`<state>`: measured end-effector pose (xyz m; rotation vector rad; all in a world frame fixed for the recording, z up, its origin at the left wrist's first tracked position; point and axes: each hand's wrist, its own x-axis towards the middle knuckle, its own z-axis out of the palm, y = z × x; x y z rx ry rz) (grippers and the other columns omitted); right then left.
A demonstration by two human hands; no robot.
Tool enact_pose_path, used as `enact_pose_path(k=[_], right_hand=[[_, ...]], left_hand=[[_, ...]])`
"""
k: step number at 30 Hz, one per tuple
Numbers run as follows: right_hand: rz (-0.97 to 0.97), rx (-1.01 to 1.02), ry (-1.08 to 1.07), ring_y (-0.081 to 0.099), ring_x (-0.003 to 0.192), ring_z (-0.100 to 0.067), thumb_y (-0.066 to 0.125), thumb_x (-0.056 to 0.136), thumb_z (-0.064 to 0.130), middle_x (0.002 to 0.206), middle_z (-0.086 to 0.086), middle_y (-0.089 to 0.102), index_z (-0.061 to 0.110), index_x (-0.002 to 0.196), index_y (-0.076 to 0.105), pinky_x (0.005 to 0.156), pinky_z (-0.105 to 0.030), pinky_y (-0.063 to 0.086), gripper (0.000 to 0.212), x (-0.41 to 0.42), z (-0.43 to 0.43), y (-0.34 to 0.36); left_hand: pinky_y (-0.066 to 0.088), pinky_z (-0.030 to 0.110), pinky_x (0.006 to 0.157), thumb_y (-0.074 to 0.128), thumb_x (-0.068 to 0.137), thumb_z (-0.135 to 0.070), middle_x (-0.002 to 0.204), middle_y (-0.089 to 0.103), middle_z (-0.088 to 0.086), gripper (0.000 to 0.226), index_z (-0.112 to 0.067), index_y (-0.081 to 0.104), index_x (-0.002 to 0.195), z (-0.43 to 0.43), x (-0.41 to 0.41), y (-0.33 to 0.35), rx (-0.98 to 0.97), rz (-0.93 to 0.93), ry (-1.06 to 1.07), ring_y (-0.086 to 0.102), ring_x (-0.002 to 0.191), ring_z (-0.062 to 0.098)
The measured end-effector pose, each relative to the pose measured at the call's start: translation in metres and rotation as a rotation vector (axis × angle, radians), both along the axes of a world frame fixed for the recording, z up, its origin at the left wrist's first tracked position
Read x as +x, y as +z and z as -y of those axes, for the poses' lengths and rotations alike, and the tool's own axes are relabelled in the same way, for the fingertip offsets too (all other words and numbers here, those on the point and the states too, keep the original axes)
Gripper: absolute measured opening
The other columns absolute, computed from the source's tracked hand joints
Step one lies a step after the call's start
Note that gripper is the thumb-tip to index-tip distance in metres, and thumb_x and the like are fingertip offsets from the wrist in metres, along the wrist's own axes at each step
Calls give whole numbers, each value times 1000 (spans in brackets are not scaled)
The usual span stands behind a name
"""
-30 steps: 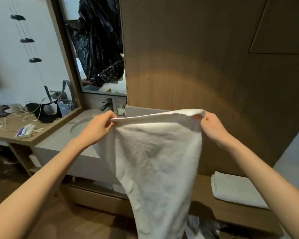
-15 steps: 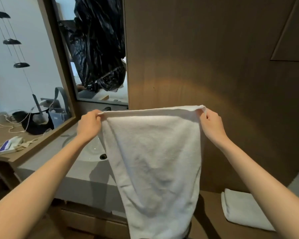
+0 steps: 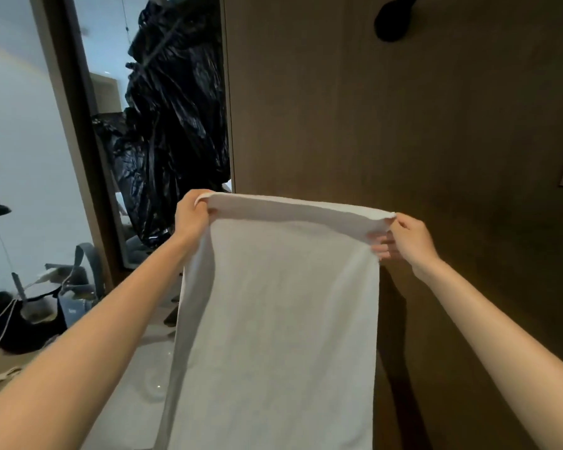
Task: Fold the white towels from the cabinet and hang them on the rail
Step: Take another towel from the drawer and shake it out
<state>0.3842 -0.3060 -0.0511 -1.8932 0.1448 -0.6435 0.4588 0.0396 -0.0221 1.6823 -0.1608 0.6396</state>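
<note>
A white towel hangs straight down in front of me, stretched flat by its top edge. My left hand pinches the top left corner. My right hand grips the top right corner, with fingers curled behind the cloth. The towel's lower end runs out of the frame at the bottom. It hangs before a brown wooden wall panel. A black round fitting sticks out of that panel high up; I cannot tell whether it belongs to a rail.
A mirror on the left shows a black plastic bag. Below it runs a pale sink counter. A wooden desk at far left holds a black bag, cables and a grey item.
Both hands have raised the towel and spread its top edge wider. The view has tilted up, so the folded towel on the low shelf has left the frame.
</note>
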Motion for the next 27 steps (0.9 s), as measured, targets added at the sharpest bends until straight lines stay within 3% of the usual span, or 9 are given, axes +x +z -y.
enact_pose_path(k=[5,8,11,13,16,20,24,27], right_hand=[[86,-12,15,65,98,-12,45,102,26,108,2,66,22,113,60,84,-32,57,19,45,13,11],[86,-1,-16,62,105,-14,47,102,25,115,1,63,22,115,60,91,-34,54,18,56,20,3],[72,21,-58,61,105,-13,49,101,25,112,3,63,21,111,61,90,-30,53,16,56,19,-17],[35,55,-69,62,103,-12,51,100,23,109,3,63,20,108,61,90,-29,52,14,52,15,-37],[-46,121,-66,63,101,-15,54,98,16,103,3,64,18,102,62,88,-29,54,9,42,7,-67],[-150,170,-33,64,98,-16,52,99,12,104,-3,64,13,101,60,77,-21,53,9,14,-8,-103],[-258,232,17,66,98,-18,48,101,13,108,-4,63,11,109,56,80,-25,55,12,-23,-27,-135],[-326,221,41,66,98,-20,45,102,16,107,-5,63,14,104,55,76,-22,56,10,-49,-41,-159]], left_hand=[[53,39,91,38,98,-3,113,59,10,27,-14,58,112,3,48,13,-8,25,-63,58,106,25],[50,31,85,39,97,-3,107,59,6,26,-14,59,111,6,61,6,3,54,-92,57,99,19],[47,22,77,42,96,-5,108,59,6,27,-9,59,117,8,66,-15,32,36,-124,55,97,16],[46,25,79,44,95,-6,111,59,5,27,-12,61,115,6,66,-34,55,-16,-130,55,100,17],[45,29,86,47,94,-8,109,62,3,22,-17,65,101,-2,56,-65,45,-72,-158,55,101,16],[45,23,77,45,94,-9,94,61,-3,26,-24,64,85,-17,27,-105,32,-137,-209,55,89,13],[48,27,80,43,95,-8,91,62,2,26,-18,64,83,-35,-8,-147,80,-223,-247,57,87,16],[48,31,74,43,93,-9,85,62,6,23,-7,64,85,-52,-38,-182,196,-251,-273,56,79,16]])
